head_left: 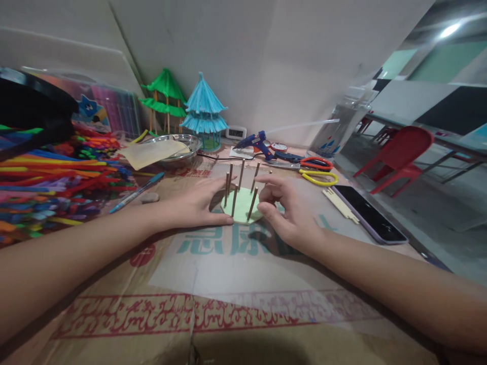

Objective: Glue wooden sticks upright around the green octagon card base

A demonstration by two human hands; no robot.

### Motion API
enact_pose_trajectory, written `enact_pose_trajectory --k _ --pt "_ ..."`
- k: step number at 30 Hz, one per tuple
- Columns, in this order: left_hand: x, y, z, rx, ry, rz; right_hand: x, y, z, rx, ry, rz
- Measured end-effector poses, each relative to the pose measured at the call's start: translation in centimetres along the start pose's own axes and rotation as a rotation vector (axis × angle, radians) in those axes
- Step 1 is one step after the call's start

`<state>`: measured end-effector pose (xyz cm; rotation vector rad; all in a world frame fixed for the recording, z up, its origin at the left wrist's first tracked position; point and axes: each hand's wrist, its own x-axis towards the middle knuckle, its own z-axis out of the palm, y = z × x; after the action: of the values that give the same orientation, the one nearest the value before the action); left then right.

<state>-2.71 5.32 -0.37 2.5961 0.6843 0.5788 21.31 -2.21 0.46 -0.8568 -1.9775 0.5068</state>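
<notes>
A pale green base lies on the sheet-covered cardboard, with several thin brown sticks standing upright on it. My left hand rests at the left side of the base, thumb and fingers apart around its edge, holding nothing. On the right side, my right hand is beside the sticks with its fingers curved and thumb apart, nothing visible between them.
Colourful pipe cleaners fill the left side. Behind stand a blue pagoda model, a green one, a metal bowl and a glue gun. Scissors and a phone lie right; a pen lies left.
</notes>
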Motion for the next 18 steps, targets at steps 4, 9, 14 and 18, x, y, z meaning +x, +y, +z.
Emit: enact_pose_trajectory --k 4,9,14,18 --pt "0.0 -0.3 0.2 0.038 0.021 0.022 -0.1 -0.2 -0.5 -0.042 0.075 -0.123" --pt "-0.1 -0.5 0.2 0.072 0.043 0.055 -0.2 -0.5 -0.6 -0.140 0.027 -0.167" --pt "-0.1 -0.3 0.2 0.050 0.032 0.022 0.5 -1.0 -0.8 -0.137 0.092 -0.172" --pt "-0.3 -0.2 0.1 0.014 0.026 -0.003 0.3 -4.0 -2.4 -0.110 0.067 -0.153"
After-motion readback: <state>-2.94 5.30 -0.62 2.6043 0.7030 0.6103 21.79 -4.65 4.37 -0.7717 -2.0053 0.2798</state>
